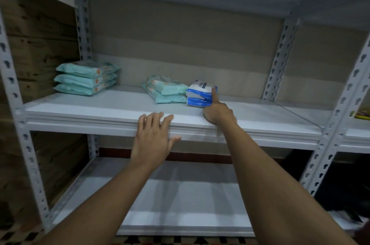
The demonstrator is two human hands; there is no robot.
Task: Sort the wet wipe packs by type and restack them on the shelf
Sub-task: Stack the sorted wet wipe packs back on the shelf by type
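Far left of both hands, three green packs (86,78) lie stacked on the shelf (100,110). The left hand (153,136) rests flat, fingers straight, on the shelf edge. Two green packs (166,92) touch the blue stack (200,94), which the right hand (217,112) holds with thumb raised against its side

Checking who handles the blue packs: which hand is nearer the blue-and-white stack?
Right. The right hand touches the blue-and-white stack with a raised finger; the left hand rests on the shelf edge, in front and left.
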